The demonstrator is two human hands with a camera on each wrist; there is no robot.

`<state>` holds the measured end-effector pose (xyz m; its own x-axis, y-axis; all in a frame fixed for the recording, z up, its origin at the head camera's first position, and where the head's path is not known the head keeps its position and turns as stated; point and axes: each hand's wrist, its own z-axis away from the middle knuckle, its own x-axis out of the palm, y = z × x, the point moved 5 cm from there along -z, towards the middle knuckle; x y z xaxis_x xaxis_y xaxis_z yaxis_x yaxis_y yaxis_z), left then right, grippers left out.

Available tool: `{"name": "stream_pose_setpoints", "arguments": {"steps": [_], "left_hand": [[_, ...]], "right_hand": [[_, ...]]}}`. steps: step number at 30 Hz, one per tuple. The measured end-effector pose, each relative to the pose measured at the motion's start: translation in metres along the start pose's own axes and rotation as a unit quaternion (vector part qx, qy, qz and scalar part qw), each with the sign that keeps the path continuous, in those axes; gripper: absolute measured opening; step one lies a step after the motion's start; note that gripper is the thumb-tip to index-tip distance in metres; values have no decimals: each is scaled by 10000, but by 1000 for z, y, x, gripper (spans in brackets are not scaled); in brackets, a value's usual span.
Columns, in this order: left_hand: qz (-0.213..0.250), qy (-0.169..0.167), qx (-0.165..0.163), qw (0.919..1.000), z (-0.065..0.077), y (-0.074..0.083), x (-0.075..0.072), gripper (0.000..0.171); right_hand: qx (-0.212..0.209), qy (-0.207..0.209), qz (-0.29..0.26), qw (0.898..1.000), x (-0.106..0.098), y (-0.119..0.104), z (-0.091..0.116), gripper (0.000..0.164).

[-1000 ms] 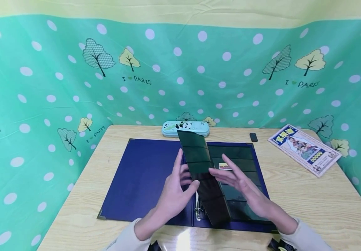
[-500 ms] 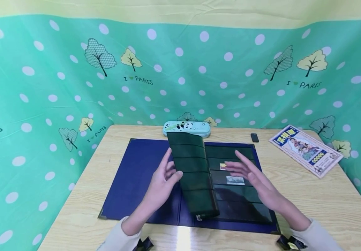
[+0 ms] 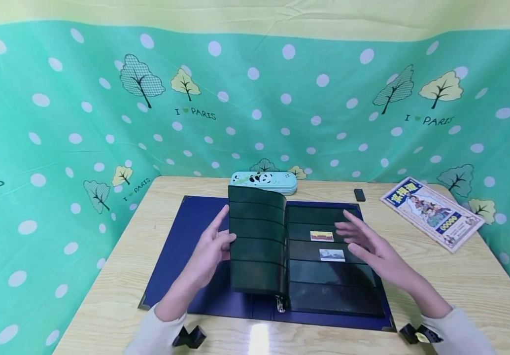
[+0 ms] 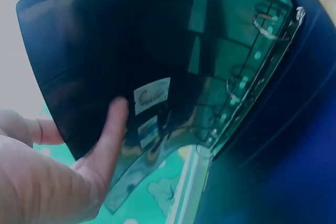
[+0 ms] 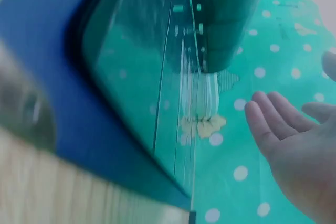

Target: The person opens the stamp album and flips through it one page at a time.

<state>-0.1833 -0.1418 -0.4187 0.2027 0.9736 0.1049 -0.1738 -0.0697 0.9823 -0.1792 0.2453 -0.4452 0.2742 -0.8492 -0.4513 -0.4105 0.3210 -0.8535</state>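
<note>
Wood-grain table (image 3: 454,281) with blue binder (image 3: 259,251) (covers spread), panda-print case (image 3: 263,181), small black object (image 3: 359,195), flat printed item (image 3: 432,214).

A dark blue ring album (image 3: 179,236) lies open, its bare inner cover toward 9 o'clock. One black pocket page (image 3: 256,241) stands raised and bowed on the metal rings (image 4: 270,27), free edge toward 9 o'clock; its underside bears two small stamps (image 4: 152,95). On the flat page (image 3: 312,298) toward 3 o'clock sit a yellow-and-red stamp (image 3: 322,236) and, at its 5 o'clock, a greyish-white stamp (image 3: 332,255).
</note>
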Motion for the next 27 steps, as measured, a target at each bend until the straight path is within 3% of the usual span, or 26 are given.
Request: {"name": "stream_pose_setpoints", "arguments": {"steps": [7, 14, 17, 22, 27], "left_hand": [[143, -472, -351, 9982, -6, -4, -18, 85], [587, -866, -271, 9941, -9, -7, -26, 86], [908, -987, -121, 9909, -11, -7, -25, 86], [1637, -1090, 31, 9805, -15, -8, -19, 87], [2213, -815, 126, 9717, -21, -8, -24, 84]], "right_hand": [[417, -21, 1009, 9940, -12, 23, 2, 76], [1094, -750, 1535, 9792, -17, 47, 8, 102], [1144, -984, 1751, 9729, -17, 55, 11, 110], [913, -1110, 1856, 9721, -17, 62, 16, 110], [863, -1122, 1792, 9736, -17, 65, 18, 106]]}}
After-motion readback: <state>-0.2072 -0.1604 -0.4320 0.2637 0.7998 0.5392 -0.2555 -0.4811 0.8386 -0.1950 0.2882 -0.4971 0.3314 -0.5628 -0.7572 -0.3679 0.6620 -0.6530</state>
